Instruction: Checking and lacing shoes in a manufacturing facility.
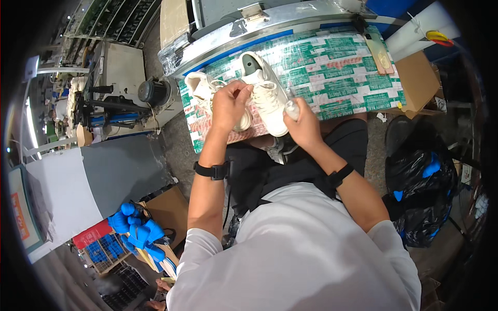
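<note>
Two white lace-up sneakers lie on a worktop [332, 78] covered in green, white and red printed tape. The right sneaker [267, 101] points its toe toward me, with a dark insole showing in its opening. The left sneaker [199, 88] is partly covered by my left hand [231, 105], whose thumb and forefinger pinch together beside the right sneaker's laces. What sits in that pinch is too small to make out. My right hand [304, 124] is closed round a small clear bottle [292, 109], held against the outer side of the right sneaker near its toe.
A metal rail [290, 23] borders the worktop's far side. A flat wooden-handled tool [381, 54] lies at its right end. Cardboard [417, 83] and a black bag [423, 192] stand to the right. At left are a motor [153, 92], a grey table [124, 166] and blue pieces [140, 230].
</note>
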`<state>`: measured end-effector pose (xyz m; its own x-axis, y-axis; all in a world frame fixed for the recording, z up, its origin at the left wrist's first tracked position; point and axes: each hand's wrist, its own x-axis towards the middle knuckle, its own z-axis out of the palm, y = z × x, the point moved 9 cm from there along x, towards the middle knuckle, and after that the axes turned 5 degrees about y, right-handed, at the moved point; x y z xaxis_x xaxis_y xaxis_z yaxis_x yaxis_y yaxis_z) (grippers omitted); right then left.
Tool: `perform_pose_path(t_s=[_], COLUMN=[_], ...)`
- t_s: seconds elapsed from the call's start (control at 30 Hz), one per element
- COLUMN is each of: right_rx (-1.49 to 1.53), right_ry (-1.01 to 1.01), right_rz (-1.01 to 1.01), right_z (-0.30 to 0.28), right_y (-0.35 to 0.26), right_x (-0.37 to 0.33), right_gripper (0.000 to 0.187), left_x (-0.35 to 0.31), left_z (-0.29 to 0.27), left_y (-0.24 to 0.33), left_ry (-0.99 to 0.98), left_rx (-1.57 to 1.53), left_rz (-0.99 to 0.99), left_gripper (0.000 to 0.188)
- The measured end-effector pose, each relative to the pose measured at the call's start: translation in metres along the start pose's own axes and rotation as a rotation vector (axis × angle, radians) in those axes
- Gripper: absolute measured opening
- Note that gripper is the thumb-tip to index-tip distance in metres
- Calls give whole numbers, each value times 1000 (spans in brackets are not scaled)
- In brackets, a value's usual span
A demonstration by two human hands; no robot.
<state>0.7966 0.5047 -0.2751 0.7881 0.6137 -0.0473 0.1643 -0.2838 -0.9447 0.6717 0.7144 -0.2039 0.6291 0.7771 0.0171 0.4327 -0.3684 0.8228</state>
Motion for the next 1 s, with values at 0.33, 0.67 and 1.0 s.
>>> perform_pose_path(t_s=[0.33, 0.67, 1.0], right_rx=[-110, 402, 713], right_ry=[-46, -174, -360], right_rz=[-88, 337, 300], right_z=[11, -2, -16], right_y=[4, 40, -16], right_x=[-1, 6, -19], right_gripper=[39, 34, 70], left_x=[-116, -41, -34], left_z=[38, -19, 4], left_y=[137, 34, 25], left_ry=[-689, 111, 123], left_rx=[-380, -10, 265], left_rz=[29, 183, 454], left_gripper=[6, 20, 16])
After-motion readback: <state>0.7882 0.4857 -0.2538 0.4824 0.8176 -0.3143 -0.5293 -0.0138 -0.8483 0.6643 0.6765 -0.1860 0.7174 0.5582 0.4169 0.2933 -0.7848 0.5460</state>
